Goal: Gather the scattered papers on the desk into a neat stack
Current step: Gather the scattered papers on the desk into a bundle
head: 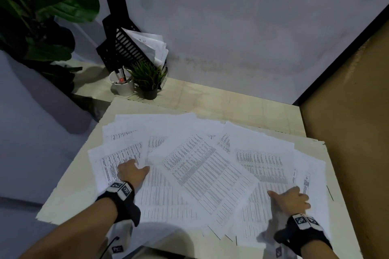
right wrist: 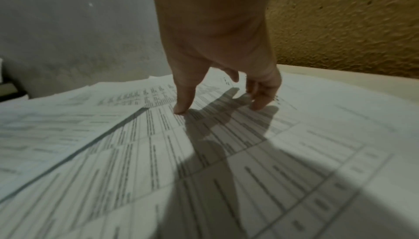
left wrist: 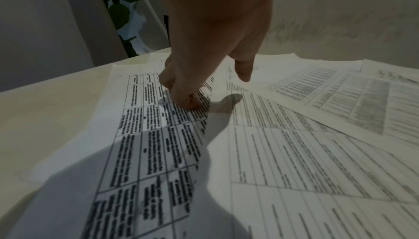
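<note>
None stacked yet: printed sheets (head: 202, 166) lay fanned across desk (head: 69, 193); my left hand (head: 131, 171) & right hand (head: 291, 196) pressed on them, fingers loose, gripping nothing.

both forearms are reaching forward from the bottom edge of the head view, bare, each wearing a black wrist strap with a white marker block. the left hand (head: 131, 172) is lying palm down, wrist low, thumb sticking out to the right; in the left wrist view its fingers (left wrist: 181, 88) are bending downward with the tips touching the surface beneath, and the thumb is hanging clear above it. the right hand (head: 291, 198) is lying palm down too, well apart from the left, thumb pointing left. in the right wrist view its fingers (right wrist: 184, 97) are spreading loosely, tips touching down, gripping nothing.
</note>
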### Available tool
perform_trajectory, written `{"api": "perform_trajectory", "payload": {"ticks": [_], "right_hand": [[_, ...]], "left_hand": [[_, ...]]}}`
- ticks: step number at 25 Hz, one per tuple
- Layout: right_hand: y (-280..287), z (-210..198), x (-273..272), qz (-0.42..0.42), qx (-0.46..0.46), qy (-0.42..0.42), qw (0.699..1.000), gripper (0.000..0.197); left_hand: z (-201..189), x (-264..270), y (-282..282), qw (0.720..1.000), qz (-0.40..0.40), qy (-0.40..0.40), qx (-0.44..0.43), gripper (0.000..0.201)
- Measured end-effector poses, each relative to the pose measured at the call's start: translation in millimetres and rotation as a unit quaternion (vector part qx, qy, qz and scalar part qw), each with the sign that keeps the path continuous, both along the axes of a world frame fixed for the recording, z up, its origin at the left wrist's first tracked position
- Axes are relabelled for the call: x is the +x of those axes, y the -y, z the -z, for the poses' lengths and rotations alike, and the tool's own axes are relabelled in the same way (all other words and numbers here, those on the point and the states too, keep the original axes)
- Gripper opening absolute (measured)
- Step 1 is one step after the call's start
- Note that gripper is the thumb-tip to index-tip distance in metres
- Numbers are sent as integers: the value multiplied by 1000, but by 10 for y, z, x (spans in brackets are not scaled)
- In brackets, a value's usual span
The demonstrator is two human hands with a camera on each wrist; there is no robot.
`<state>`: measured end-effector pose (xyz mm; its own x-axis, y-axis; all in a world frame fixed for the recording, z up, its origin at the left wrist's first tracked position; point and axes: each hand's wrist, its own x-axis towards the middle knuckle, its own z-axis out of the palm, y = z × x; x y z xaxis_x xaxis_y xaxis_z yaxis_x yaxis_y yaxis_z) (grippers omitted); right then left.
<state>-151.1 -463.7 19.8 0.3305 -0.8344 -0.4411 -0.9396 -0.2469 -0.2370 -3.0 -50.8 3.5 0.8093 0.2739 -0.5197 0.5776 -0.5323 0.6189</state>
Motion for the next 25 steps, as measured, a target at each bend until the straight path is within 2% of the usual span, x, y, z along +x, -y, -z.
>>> {"api": "perform_trajectory", "payload": {"ticks": [2,3,4,6,9,10,12,14,16,18,21,23,25], "right_hand": [[-26,55,18,-25,21,8,999,63],[-60,50,29,-30,9,-3,1000,62],[-79,51,51,-29,-11,-13,999,63],[-85,18,79,0,-33,-30,999,77],[-37,21,33,39,13,-22,999,89],[-28,45,30,24,35,-6,999,86],[-79,63,70,-24,35,-26,999,73],[-206,-11,160,-49,2,-48,998,57],[-314,-72,225,-35,0,-23,999,55],[-350,-48,297,-43,30,29,998,64],[-437,-59,429,-11,78,123,989,93],[-500,-128,503,4,100,148,984,99],[-540,-167,529,-8,121,157,980,100]], "left_hand": [[-53,-37,103,999,-8,-13,-38,82],[-17,-22,144,998,-7,-19,-58,87],[-6,-15,183,997,-7,-31,-66,88],[16,15,209,998,-6,-60,-27,78],[-59,55,271,996,-48,-66,-27,80],[-64,56,320,996,-43,-69,-38,86],[-9,73,407,994,-30,-70,-78,94],[-37,70,461,994,-18,-67,-83,78],[-15,58,468,996,34,-80,-29,79],[-7,53,513,994,67,-85,-2,76],[-26,53,661,993,81,-81,-5,72],[-27,79,731,996,49,-72,-18,87],[-3,120,779,995,0,-64,-74,100]]}}
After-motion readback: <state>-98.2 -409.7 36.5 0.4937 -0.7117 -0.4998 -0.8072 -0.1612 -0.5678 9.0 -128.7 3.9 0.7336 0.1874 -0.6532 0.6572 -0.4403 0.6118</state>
